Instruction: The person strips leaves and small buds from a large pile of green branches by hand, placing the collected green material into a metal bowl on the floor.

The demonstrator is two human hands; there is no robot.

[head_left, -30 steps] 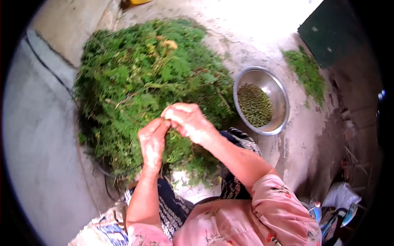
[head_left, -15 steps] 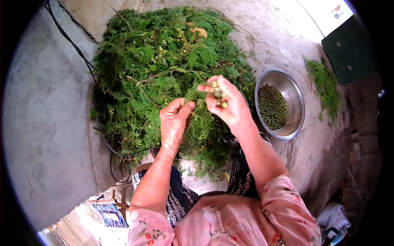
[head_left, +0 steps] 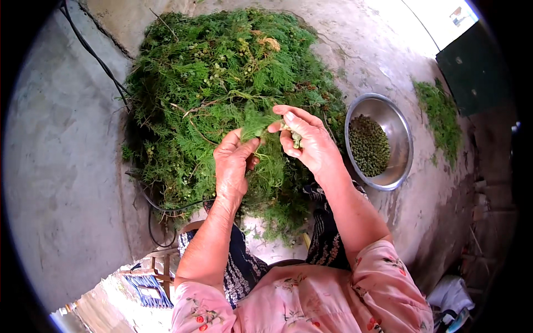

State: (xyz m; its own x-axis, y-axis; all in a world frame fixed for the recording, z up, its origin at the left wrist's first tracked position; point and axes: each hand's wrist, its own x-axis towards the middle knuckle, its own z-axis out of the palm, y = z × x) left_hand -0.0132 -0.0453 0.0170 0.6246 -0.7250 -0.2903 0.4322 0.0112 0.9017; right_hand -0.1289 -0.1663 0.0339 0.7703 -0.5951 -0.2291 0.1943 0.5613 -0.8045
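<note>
My left hand (head_left: 232,161) is closed on the lower end of a feathery green conifer sprig (head_left: 256,123), which fans upward between my hands. Close beside it, my right hand (head_left: 308,136) has several small pale-green cones (head_left: 294,136) cupped in its curled fingers, and its fingertips meet the sprig's edge. Beneath both hands spreads a big heap of cut conifer branches (head_left: 194,72) carrying the same kind of cones. To the right of the heap stands a round metal bowl (head_left: 398,133), partly filled with loose green cones (head_left: 367,145).
A black cable (head_left: 100,61) runs along the grey concrete slab (head_left: 61,155) at left and loops near my knee. More greenery (head_left: 438,119) lies beyond the bowl, by a dark green panel (head_left: 472,69). A wooden stool with blue woven strips (head_left: 150,289) stands at lower left.
The sprig now stands up between my hands, where it was hardly visible before. My right hand has turned and its fingers have closed in more around the cones.
</note>
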